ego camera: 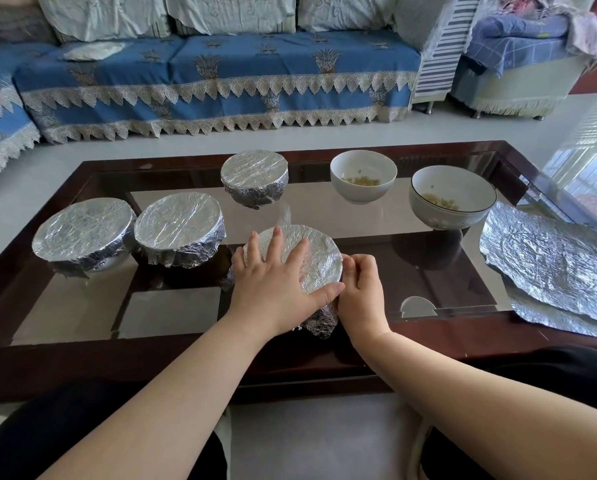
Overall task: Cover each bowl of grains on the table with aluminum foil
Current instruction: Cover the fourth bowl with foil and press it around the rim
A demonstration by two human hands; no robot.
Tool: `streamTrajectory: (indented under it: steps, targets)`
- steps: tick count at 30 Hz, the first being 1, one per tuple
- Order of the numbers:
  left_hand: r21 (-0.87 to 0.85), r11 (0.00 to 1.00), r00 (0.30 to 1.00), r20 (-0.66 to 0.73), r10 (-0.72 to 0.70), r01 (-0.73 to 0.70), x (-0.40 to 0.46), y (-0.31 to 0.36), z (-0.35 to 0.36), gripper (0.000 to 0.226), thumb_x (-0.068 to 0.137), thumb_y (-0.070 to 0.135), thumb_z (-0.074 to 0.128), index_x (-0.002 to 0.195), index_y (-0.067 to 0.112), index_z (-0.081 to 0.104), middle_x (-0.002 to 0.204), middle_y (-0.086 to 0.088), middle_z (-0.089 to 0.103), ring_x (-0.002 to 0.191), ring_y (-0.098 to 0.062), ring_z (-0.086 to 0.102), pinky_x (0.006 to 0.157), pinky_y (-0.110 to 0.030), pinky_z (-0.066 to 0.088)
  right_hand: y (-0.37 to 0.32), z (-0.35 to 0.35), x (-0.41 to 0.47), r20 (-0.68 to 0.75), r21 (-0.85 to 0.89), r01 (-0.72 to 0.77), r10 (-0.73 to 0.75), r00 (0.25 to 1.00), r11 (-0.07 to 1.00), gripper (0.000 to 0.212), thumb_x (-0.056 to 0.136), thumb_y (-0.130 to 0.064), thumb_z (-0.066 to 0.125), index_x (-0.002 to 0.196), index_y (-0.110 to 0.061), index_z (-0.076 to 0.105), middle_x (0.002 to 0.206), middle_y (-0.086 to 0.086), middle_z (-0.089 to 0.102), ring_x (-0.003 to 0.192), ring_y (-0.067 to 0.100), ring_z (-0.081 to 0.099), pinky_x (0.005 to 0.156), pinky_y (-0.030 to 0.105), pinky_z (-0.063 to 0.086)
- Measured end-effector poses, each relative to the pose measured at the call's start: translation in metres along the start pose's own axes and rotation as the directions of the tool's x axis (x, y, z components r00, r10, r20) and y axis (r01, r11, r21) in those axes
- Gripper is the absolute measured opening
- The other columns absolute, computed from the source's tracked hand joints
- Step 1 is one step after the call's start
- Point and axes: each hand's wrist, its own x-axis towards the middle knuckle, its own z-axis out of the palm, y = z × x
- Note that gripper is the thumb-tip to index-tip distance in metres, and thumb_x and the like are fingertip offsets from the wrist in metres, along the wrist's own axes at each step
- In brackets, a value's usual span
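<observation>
Head view looking down: near the glass table's (pixel 172 317) front edge, the left hand (pixel 272 292) lies flat, fingers spread, on a foil-covered bowl (pixel 319 261), while the right hand (pixel 361 289) curls its fingers to pinch the foil at the right rim. Bare glass opens on either side. Farther left sit two wrapped bowls (pixel 82 233) (pixel 179 226), a third (pixel 254 176) behind. Two uncovered bowls of grains (pixel 363 174) (pixel 452 195) stand far right, loose foil sheets (pixel 549 261) overhanging the right edge

One head-worn view looks forward and down, close over the table (pixel 324 344), probably from a seat.
</observation>
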Motion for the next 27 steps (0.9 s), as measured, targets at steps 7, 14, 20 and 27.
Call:
streamTrajectory:
  steps: [7, 14, 20, 27]
  targets:
    - [-0.006, 1.000, 1.000, 0.008, -0.013, 0.013, 0.002, -0.002, 0.000, 0.106, 0.066, 0.095, 0.011, 0.157, 0.041, 0.004, 0.167, -0.004, -0.008, 0.150, -0.039, -0.014, 0.120, -0.058, -0.003, -0.005, 0.002, 0.003, -0.001, 0.204, -0.115, 0.118, 0.993, 0.972, 0.012, 0.099, -0.006, 0.051, 0.102, -0.018, 0.050, 0.090, -0.001, 0.057, 0.065, 0.003, 0.059, 0.053, 0.017, 0.047]
    - [-0.005, 1.000, 1.000, 0.003, -0.025, 0.025, 0.002, -0.002, 0.000, 0.102, 0.071, 0.094, 0.018, 0.157, 0.041, 0.004, 0.167, -0.004, -0.009, 0.150, -0.038, -0.014, 0.120, -0.057, -0.003, -0.012, -0.002, 0.007, 0.063, 0.250, -0.206, 0.196, 0.978, 0.946, 0.020, 0.093, 0.008, 0.045, 0.100, -0.006, 0.057, 0.083, 0.003, 0.063, 0.051, 0.001, 0.059, 0.047, 0.018, 0.049]
    - [0.021, 0.999, 0.999, 0.024, -0.030, 0.029, 0.001, -0.001, -0.005, 0.115, 0.057, 0.097, -0.001, 0.157, 0.040, 0.001, 0.166, -0.007, -0.012, 0.150, -0.039, -0.011, 0.119, -0.057, 0.001, -0.013, -0.007, 0.005, 0.163, 0.197, -0.214, 0.183, 0.970, 0.957, 0.025, 0.099, -0.032, 0.055, 0.119, -0.019, 0.053, 0.102, 0.002, 0.065, 0.054, 0.012, 0.056, 0.039, 0.019, 0.041]
    - [0.005, 1.000, 0.999, -0.039, 0.014, -0.014, 0.007, -0.032, -0.015, 0.127, 0.052, 0.096, -0.018, 0.158, 0.031, 0.005, 0.167, 0.000, 0.008, 0.148, -0.029, 0.013, 0.116, -0.051, 0.020, -0.011, -0.012, 0.011, 0.180, 0.025, -0.091, 0.085, 0.980, 0.996, 0.018, 0.095, -0.033, 0.060, 0.106, -0.019, 0.057, 0.079, -0.002, 0.068, 0.056, 0.011, 0.059, 0.050, 0.026, 0.046]
